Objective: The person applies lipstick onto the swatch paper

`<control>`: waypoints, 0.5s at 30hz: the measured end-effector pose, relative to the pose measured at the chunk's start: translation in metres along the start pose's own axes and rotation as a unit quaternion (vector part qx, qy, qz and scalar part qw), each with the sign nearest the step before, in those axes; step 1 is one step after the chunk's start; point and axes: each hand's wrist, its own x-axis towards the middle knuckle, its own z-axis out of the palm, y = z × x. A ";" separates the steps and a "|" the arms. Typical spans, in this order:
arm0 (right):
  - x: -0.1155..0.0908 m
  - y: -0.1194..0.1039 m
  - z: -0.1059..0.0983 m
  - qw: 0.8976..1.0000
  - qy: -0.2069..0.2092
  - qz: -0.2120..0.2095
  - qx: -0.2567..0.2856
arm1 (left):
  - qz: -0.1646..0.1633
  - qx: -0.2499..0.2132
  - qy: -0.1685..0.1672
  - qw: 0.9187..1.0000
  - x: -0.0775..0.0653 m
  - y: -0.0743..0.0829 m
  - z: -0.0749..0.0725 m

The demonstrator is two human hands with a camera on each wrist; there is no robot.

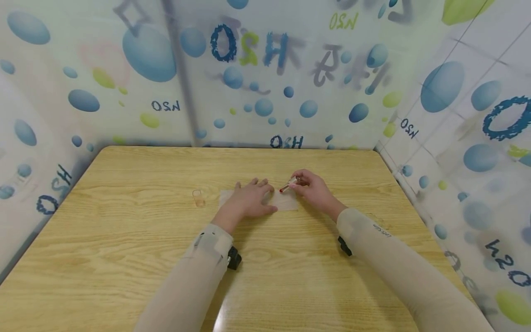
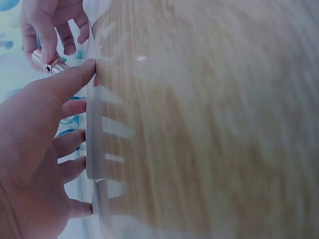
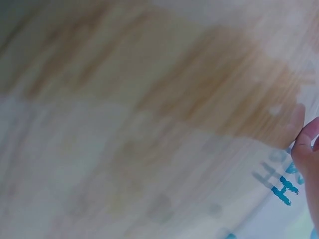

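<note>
A thin whitish sheet [image 1: 286,203], which looks like paper or tissue, lies flat on the wooden table. My left hand [image 1: 250,199] rests on it with fingers spread, and its fingertips touch the sheet in the left wrist view. Over the sheet's right part, my right hand [image 1: 312,188] pinches a lipstick [image 1: 292,181] with a shiny metallic tube. Its red tip points down and left, close to the sheet; whether it touches cannot be told. In the right wrist view only part of the right hand [image 3: 310,152] shows at the edge, and the lipstick is hidden.
Left of the sheet lies a small clear rectangular piece [image 1: 198,198] with a coppery edge, perhaps a cap. The wooden table [image 1: 124,258] meets a patterned wall covering [image 1: 265,127] at the back and sides.
</note>
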 end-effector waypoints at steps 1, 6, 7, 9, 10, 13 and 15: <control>0.000 0.000 0.000 1.000 0.001 0.001 -0.003 | 0.000 0.000 0.001 1.000 0.000 0.000 0.000; 0.001 -0.001 0.002 1.000 0.004 0.002 -0.018 | -0.001 -0.002 0.004 1.000 0.000 0.001 0.000; 0.001 -0.001 0.003 1.000 0.005 0.002 -0.019 | -0.002 -0.003 0.004 1.000 0.000 0.001 0.000; 0.002 -0.001 0.003 1.000 0.006 0.003 -0.023 | -0.002 -0.002 0.003 1.000 0.000 0.002 0.000; 0.002 0.000 0.003 1.000 0.005 0.001 -0.025 | -0.002 -0.003 0.003 1.000 0.000 0.002 0.000; 0.002 0.000 0.003 1.000 0.004 0.000 -0.028 | -0.003 -0.004 0.002 1.000 -0.001 0.002 -0.001; 0.001 0.000 0.003 1.000 0.003 0.000 -0.030 | -0.002 -0.005 0.002 1.000 -0.001 0.002 -0.001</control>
